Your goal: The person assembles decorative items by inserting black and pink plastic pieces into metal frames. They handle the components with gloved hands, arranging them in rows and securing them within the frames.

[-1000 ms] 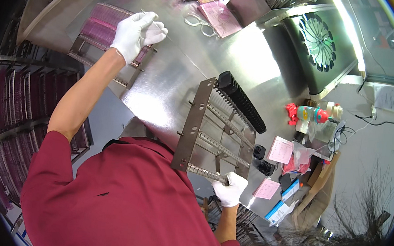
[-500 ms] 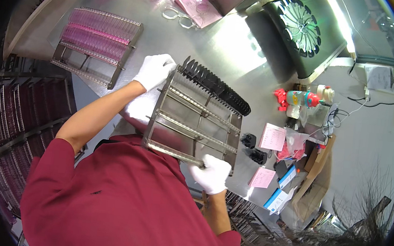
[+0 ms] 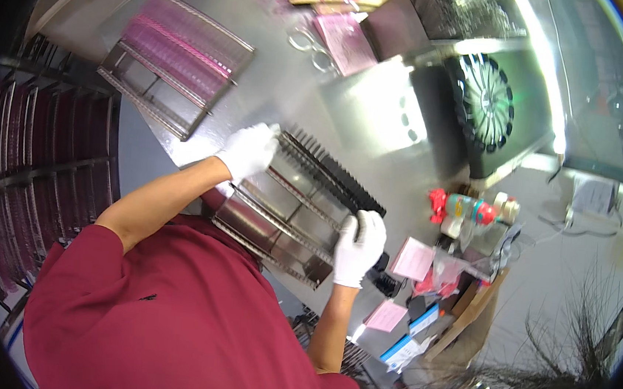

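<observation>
A metal rack (image 3: pixel 276 225) with slotted rails lies in front of my body at a slant. Along its far rail stands a row of thin black pieces (image 3: pixel 332 172), their kind too small to tell. White-gloved, my left hand (image 3: pixel 250 152) is closed on the rack's far left corner. My right hand (image 3: pixel 360 248), also in a white glove, has its fingers bent round the far right end of the rack, beside the last black pieces. The glove partly hides that corner.
Farther left on the metal table lies a second rack (image 3: pixel 160 76) holding a row of pink translucent pieces. White-rimmed scissors-like loops (image 3: pixel 313 50) and pink paper (image 3: pixel 345 43) lie beyond. A black fan (image 3: pixel 486 104), a bottle (image 3: pixel 472 208) and pink notes (image 3: pixel 412 259) stand to the right.
My right hand has moved from the rack's near right corner up to its far right end. My left hand keeps its hold on the far left corner. The whole view has shifted.
</observation>
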`<state>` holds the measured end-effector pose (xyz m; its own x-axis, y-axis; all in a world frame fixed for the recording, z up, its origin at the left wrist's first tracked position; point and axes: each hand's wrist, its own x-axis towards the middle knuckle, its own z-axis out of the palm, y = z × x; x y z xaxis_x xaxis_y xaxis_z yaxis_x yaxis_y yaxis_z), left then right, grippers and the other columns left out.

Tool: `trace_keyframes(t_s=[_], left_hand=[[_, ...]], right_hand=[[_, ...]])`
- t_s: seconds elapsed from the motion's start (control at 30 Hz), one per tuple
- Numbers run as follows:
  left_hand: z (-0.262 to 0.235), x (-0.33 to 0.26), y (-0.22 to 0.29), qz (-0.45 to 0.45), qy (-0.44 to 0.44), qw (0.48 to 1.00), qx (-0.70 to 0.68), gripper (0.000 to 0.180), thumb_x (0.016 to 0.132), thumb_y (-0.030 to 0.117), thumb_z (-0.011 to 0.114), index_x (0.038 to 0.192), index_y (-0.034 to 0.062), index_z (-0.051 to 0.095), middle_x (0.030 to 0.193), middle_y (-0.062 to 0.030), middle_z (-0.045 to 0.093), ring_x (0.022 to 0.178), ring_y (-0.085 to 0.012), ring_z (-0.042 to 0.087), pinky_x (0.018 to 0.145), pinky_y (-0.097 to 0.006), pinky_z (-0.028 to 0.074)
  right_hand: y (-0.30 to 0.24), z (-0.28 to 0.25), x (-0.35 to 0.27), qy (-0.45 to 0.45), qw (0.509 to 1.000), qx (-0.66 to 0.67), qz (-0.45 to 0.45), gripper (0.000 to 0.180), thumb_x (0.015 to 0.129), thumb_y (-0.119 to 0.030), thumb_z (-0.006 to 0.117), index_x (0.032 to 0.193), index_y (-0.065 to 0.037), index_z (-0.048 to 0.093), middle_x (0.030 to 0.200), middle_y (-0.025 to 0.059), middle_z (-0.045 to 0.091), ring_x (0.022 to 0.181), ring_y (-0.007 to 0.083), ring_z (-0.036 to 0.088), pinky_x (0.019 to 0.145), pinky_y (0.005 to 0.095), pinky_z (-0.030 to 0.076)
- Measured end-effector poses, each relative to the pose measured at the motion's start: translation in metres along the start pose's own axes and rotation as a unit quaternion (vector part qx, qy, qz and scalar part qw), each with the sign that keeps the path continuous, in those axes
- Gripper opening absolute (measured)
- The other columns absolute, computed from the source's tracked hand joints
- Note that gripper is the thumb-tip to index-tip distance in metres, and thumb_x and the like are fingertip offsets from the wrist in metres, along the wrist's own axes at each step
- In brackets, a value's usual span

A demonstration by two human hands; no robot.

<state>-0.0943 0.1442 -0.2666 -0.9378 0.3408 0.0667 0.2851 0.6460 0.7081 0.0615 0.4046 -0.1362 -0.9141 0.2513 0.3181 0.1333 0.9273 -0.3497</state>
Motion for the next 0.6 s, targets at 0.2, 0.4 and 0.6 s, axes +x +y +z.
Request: trace_keyframes(t_s=[0.2, 0.4, 0.6], left_hand=[[-0.019, 0.022, 0.019, 0.056, -0.079, 0.993, -0.069, 0.037, 0.103, 0.023, 0.054, 0.130, 0.0005, 0.065, 0.088, -0.0285, 0.075, 0.081, -0.0465, 0.075, 0.071, -0.056, 0.060], [-0.195, -0.002, -0.039, 0.024, -0.236, 0.924, -0.301, 0.039, 0.109, 0.021, 0.056, 0.142, 0.0024, 0.065, 0.103, -0.0209, 0.080, 0.095, -0.0363, 0.079, 0.088, -0.045, 0.062], [-0.321, 0.022, -0.101, -0.121, -0.010, 0.917, -0.381, 0.032, 0.114, 0.018, 0.054, 0.133, -0.0042, 0.067, 0.096, -0.0140, 0.081, 0.090, -0.0197, 0.079, 0.084, -0.033, 0.063]], right_hand=[[-0.054, 0.040, 0.080, 0.031, 0.999, 0.030, 0.002, 0.022, 0.097, -0.007, 0.076, 0.118, 0.000, 0.075, 0.129, 0.0219, 0.070, 0.118, 0.0367, 0.068, 0.101, 0.0437, 0.056], [-0.158, 0.134, 0.172, -0.033, 0.994, 0.102, 0.013, 0.027, 0.097, -0.002, 0.073, 0.124, -0.003, 0.073, 0.126, 0.0156, 0.070, 0.102, 0.0268, 0.073, 0.089, 0.0378, 0.060], [-0.207, 0.234, 0.324, -0.101, 0.988, 0.077, 0.090, 0.031, 0.097, -0.012, 0.072, 0.125, 0.001, 0.075, 0.120, 0.0167, 0.077, 0.107, 0.0282, 0.074, 0.099, 0.0374, 0.056]])
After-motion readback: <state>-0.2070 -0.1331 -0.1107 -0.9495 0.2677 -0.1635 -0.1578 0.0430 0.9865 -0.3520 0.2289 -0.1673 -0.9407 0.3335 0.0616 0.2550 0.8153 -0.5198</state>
